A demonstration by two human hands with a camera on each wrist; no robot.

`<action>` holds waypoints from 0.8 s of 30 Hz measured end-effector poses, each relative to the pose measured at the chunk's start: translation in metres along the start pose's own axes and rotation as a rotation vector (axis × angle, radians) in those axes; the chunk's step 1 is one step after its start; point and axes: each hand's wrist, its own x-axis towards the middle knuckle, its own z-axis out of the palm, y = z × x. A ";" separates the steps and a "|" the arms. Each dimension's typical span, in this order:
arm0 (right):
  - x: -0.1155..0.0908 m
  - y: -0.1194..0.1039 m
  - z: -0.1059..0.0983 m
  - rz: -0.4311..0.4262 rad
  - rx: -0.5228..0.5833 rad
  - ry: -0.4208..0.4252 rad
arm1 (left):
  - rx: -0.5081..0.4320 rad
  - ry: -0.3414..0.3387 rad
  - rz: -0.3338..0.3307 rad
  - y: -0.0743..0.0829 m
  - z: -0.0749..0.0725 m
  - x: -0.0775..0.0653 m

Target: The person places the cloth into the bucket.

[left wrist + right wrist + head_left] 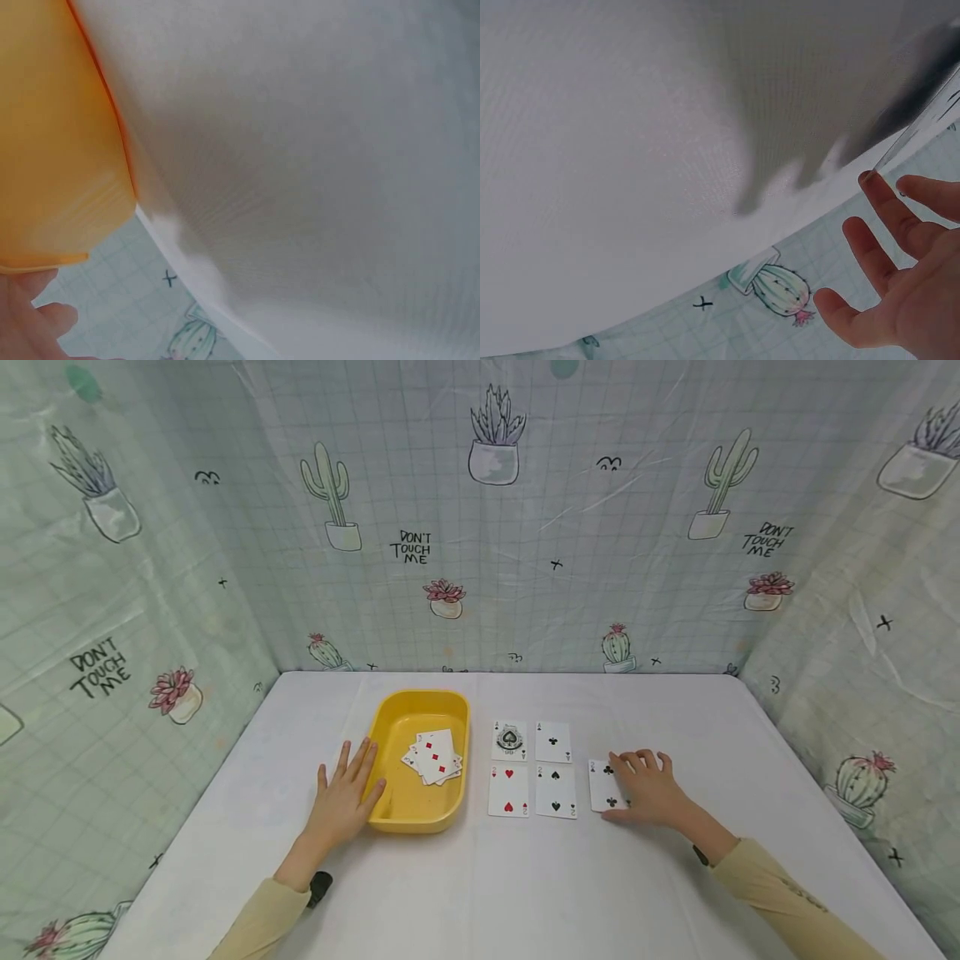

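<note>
Laid cards, head view: we saw the ace of spades (509, 741) and ace of clubs (552, 744) in the far row on the white table (525, 893), the two of hearts (508, 791) and two of spades (556, 792) nearer.
Two of clubs, head view: the two of clubs (603, 787) was just right of the two of spades, apart from it.
Yellow tray, head view: the tray (393, 802) held an overlapping pile (435, 758), a diamond card on top.
Progress: we judged four cards placed, the fifth nearly so, and the pile left to deal with.
Right grip, head view: the right hand (651, 789) pinched the two of clubs between thumb and fingers.
Left grip, head view: the left hand (336, 806) was spread wide against the tray's left side, gripping nothing.
Tray wall, left wrist view: we saw fingertips at its edge.
Card edge, right wrist view: one fingertip touched it; the other visible fingers were apart.
</note>
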 end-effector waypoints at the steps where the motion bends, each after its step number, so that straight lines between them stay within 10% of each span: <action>1: -0.001 0.000 0.000 -0.006 0.002 0.002 | -0.005 -0.002 -0.001 0.000 0.000 0.000; 24: -0.003 -0.001 0.005 -0.048 0.042 0.017 | 0.009 -0.005 -0.009 -0.001 0.003 0.000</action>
